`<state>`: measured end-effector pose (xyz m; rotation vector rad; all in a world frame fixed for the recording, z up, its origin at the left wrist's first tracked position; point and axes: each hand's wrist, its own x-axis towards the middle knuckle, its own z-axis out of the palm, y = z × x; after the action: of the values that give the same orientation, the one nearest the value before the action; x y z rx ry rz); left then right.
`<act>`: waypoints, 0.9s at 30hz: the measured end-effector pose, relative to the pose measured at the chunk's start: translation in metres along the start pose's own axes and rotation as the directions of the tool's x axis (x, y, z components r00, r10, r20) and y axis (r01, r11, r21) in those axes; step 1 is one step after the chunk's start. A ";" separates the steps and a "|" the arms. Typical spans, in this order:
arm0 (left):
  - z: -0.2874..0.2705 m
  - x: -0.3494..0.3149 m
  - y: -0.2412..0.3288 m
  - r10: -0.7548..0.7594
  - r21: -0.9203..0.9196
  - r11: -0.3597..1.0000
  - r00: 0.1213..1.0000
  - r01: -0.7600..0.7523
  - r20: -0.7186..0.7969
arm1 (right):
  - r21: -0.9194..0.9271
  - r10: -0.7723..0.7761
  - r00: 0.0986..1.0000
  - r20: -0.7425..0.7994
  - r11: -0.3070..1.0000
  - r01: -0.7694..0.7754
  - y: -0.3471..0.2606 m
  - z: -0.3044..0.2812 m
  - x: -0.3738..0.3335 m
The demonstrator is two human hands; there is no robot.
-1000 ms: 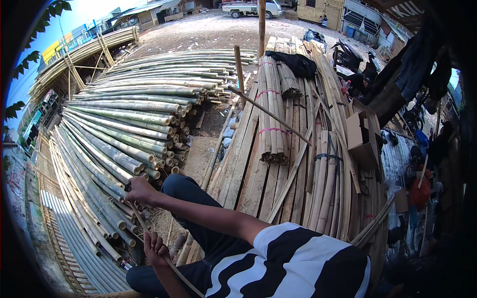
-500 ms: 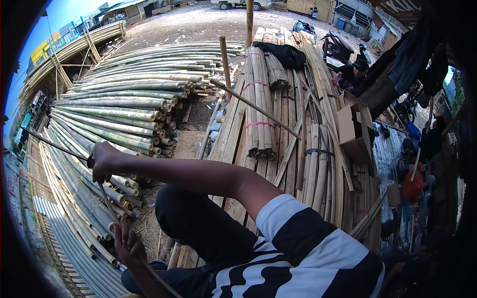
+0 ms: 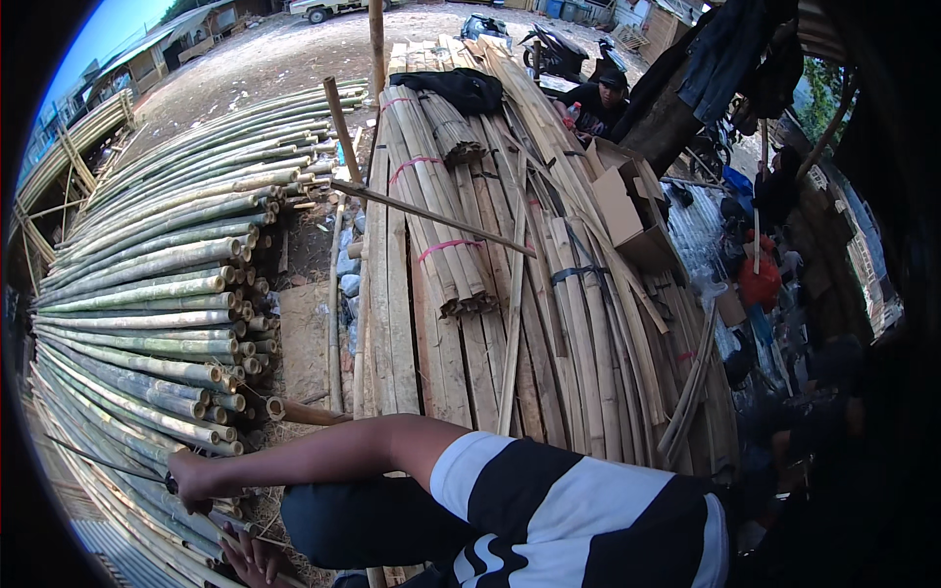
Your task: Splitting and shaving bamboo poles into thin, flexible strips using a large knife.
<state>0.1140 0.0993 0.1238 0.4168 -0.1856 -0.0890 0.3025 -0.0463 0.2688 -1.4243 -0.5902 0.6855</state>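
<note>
Between curled left fingers (image 3: pixel 257 559), a thin strip (image 3: pixel 222 530) (right fingers (image 3: pixel 199 504) around a dark tool (image 3: pixel 116 463))

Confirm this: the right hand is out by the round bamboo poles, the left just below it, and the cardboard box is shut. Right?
Not quite: the head view shows the cardboard box open, not shut. The right hand is out by the round bamboo poles, with the left hand just below it.

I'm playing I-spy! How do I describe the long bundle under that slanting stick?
Find the stack of split bamboo right of the round, greenish poles. On top, near the dark cloth, lies a long bundle with a stick slanting across it. Unlike the shorter bundle beside it, it shows bright pink ties.
</note>
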 end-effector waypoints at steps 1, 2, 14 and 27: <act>-0.015 -0.012 0.017 0.216 0.324 0.940 0.917 -0.103 -0.335 | -0.028 0.020 0.998 -0.055 0.999 -0.022 0.009 0.007 0.002; -0.024 0.004 0.019 0.179 0.286 0.954 0.939 -0.092 -0.294 | -0.158 -0.106 0.980 -0.171 0.984 0.079 0.023 0.012 0.012; 0.048 0.071 -0.019 0.088 0.317 0.938 0.788 0.139 -0.609 | -0.406 -0.188 0.970 -0.153 0.907 0.112 0.044 -0.015 0.027; 0.070 0.094 -0.029 0.033 0.214 0.974 0.898 0.069 -0.438 | 0.044 -0.130 0.990 -0.056 0.990 0.133 -0.010 -0.103 -0.037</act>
<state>0.1912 0.0339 0.1902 0.6539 0.2595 0.0106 0.3537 -0.1436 0.2734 -1.3427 -0.6167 0.5522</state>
